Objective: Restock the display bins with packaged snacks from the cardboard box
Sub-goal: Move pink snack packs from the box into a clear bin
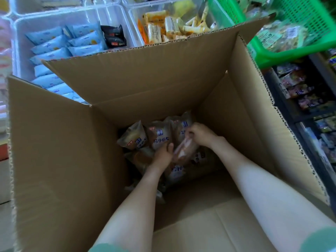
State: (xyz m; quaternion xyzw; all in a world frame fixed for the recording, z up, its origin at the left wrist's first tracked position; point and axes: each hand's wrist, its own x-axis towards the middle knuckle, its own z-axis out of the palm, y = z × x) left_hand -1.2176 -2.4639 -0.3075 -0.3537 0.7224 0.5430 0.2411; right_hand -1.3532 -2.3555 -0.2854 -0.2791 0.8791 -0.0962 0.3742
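You have a green basket (301, 20), tilted. Directly below it stands a dark shelf rack (298, 115) holding bright packets (300, 90). Far down to the basket's left lies grey floor (4, 230), softly lit.

Left hand (162, 155) and right hand (199, 135) on snack packets (159, 135) inside cardboard box (145, 79)

Brown box (127, 82); green basket (309, 17) — blue packets (52, 50)

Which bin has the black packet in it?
The left clear bin, the one with blue packets; the black packet sits at its back right. The neighbouring bin has none.
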